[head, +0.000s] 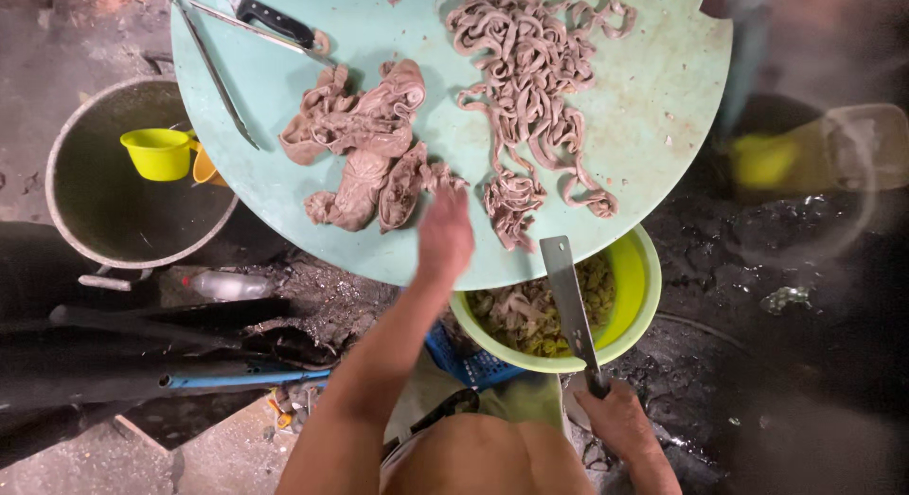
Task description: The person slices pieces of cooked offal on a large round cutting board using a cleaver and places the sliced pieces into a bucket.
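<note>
Head view looks straight down on a round pale green board (653, 97) that fills the upper middle of the frame. The person's left hand (445, 235) reaches up from the bottom centre and rests at the board's lower edge, blurred, so whether its fingers are spread or curled cannot be told; it lies just beside the lumpy pile of meat (365, 145) in the middle left of the board, near the pile's lower right end. To the right of that pile, a tangle of long thin strips (535, 88) spreads from the top of the board down toward the hand. The right hand (620, 419), at the lower right of centre, is closed around the dark handle of a cleaver (568, 296), whose flat blade points upward over a yellow-green bowl (639, 277). The bowl sits under the board's lower edge and holds pale cut pieces. At the upper left of the board lie a black-handled knife (275, 20) and a pair of metal tongs (213, 64). Left of the board stands a large dark pot (62, 220) with a small yellow-green scoop (159, 152) inside it. A clear plastic bottle (227, 285) lies on the dark ground below the pot.
</note>
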